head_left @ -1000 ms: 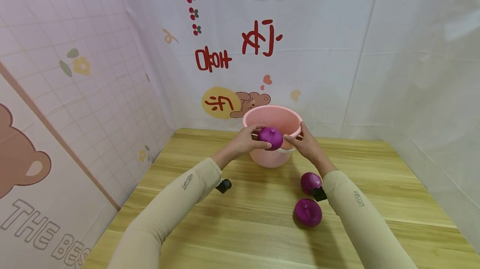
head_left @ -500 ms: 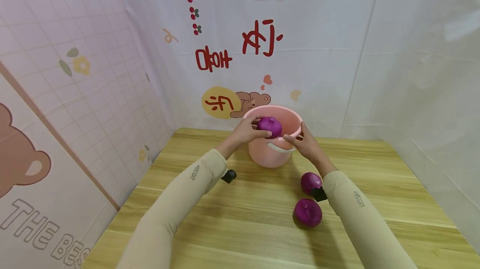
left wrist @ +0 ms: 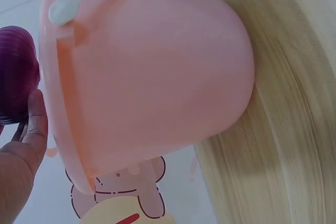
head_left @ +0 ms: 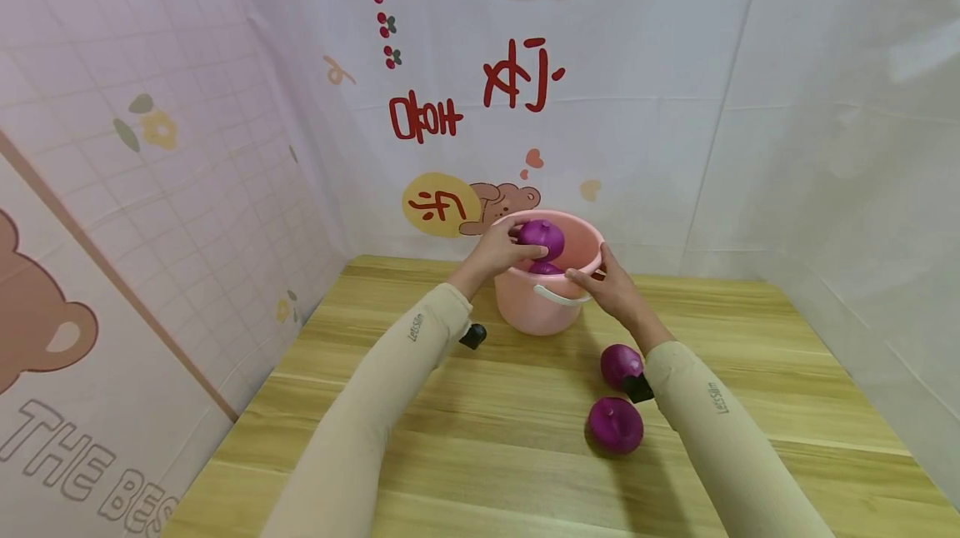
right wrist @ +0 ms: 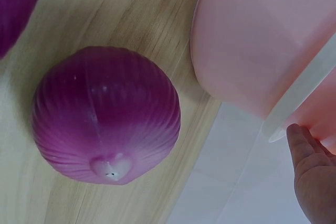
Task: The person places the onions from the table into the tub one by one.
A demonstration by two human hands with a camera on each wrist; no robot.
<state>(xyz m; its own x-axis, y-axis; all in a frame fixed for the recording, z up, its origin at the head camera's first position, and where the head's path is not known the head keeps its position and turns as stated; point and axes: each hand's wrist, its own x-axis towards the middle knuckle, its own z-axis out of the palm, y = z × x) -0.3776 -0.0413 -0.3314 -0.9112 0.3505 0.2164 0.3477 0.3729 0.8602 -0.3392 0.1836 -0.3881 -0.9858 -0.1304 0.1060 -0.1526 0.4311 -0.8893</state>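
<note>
A purple onion (head_left: 542,240) is gripped by my left hand (head_left: 501,250) at the mouth of the pink bucket (head_left: 534,305). In the left wrist view that onion (left wrist: 16,74) shows just past the rim, with the thumb along its side. Below it, a second onion (head_left: 546,269) peeks over the bucket's front edge from inside. My right hand (head_left: 613,284) holds the bucket's right rim, thumb toward the front. The bucket stands upright, its white handle (head_left: 558,297) hanging down in front.
Two more onions lie on the wooden table (head_left: 480,438): one (head_left: 621,365) by the right wrist's black camera (head_left: 639,389), the other onion (head_left: 616,425) nearer the front. A printed cloth wall (head_left: 637,146) rises behind the bucket.
My left hand has carried its onion from in front of the bucket's rim up and over its opening. The onion inside has come into view. My right hand has stayed on the rim.
</note>
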